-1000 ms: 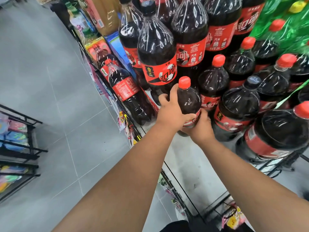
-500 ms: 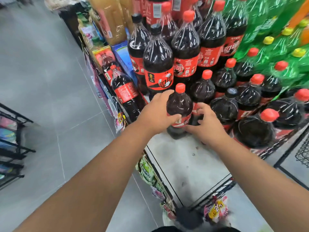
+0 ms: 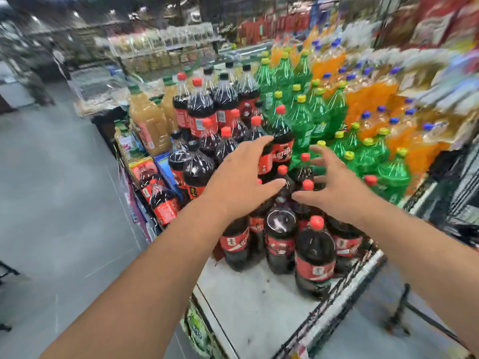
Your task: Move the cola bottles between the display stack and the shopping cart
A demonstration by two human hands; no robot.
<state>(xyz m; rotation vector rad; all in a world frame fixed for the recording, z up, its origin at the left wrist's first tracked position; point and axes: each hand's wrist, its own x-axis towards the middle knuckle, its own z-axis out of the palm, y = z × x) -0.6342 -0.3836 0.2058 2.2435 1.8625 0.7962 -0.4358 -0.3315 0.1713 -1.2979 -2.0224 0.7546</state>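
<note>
Dark cola bottles with red caps and red labels stand stacked on the display stack, a white shelf with a black wire rim. The front row includes a cola bottle nearest me and another cola bottle below my left wrist. My left hand hovers over the bottles with fingers spread and holds nothing. My right hand is opposite it, fingers apart, also empty. Between the two hands stand small red-capped bottles. The view is blurred by motion. The black wire frame at the right edge may be the shopping cart.
Green soda bottles and orange soda bottles fill the stack to the right. Juice bottles stand at its left end. Grey floor lies to the left. A person stands far back in the aisle.
Both hands have let go of the small cola bottle and lifted off with fingers spread. The camera has tilted up and back, showing more of the stack and the aisle.
</note>
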